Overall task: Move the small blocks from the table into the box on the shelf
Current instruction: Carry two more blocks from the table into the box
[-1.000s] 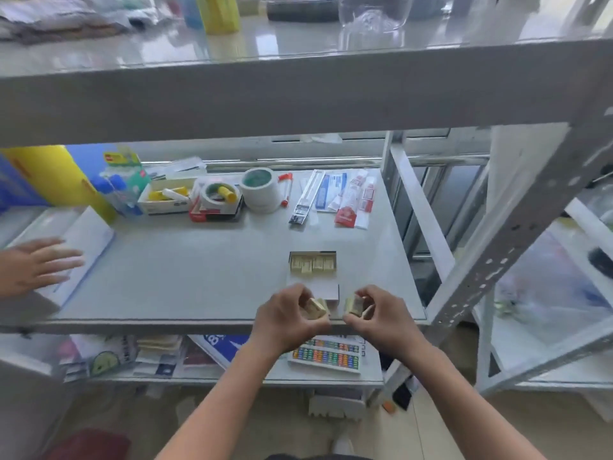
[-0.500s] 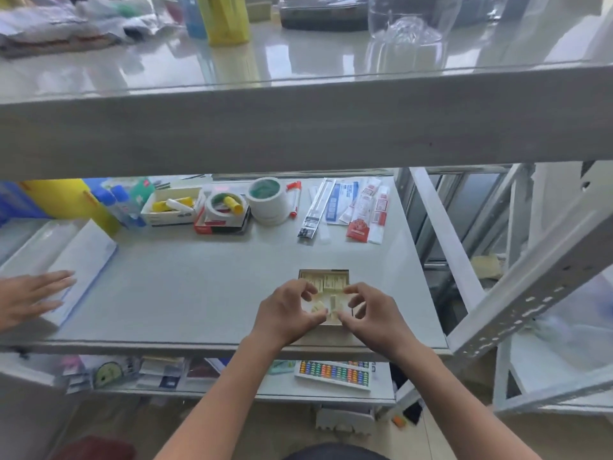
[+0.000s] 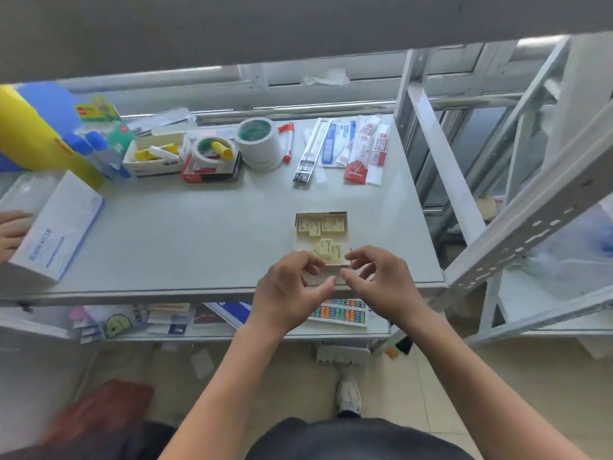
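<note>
**Pale blocks lie in the shallow box, both hands empty at its near edge**

Where the smooth grey shelf (image 3: 205, 247) nears its front lip, a shallow square cardboard box (image 3: 321, 242) sits open, holding small cream-coloured rectangular blocks (image 3: 326, 250): a row along the far wall, a looser cluster tilted toward the near side. The left hand (image 3: 292, 287) and right hand (image 3: 381, 280) hover over the box's near edge, fingers curled loosely and slightly apart, gripping nothing. They cover the front wall of the box.

Farther back on the shelf stand a thick white roll of tape (image 3: 258, 144), a smaller tape roll (image 3: 214, 151) on a red-edged box, an open white carton (image 3: 154, 156) with yellow pieces inside, a red-capped marker (image 3: 289, 141) and several flat plastic packets (image 3: 361, 151). A white paper box (image 3: 56, 227) lies at the left, another person's hand (image 3: 11, 227) resting beside it. Below, a lower shelf carries a colourful bead abacus (image 3: 341, 312). Perforated grey metal uprights (image 3: 517, 244) frame the right side, above a beige tiled floor (image 3: 431, 393).
</note>
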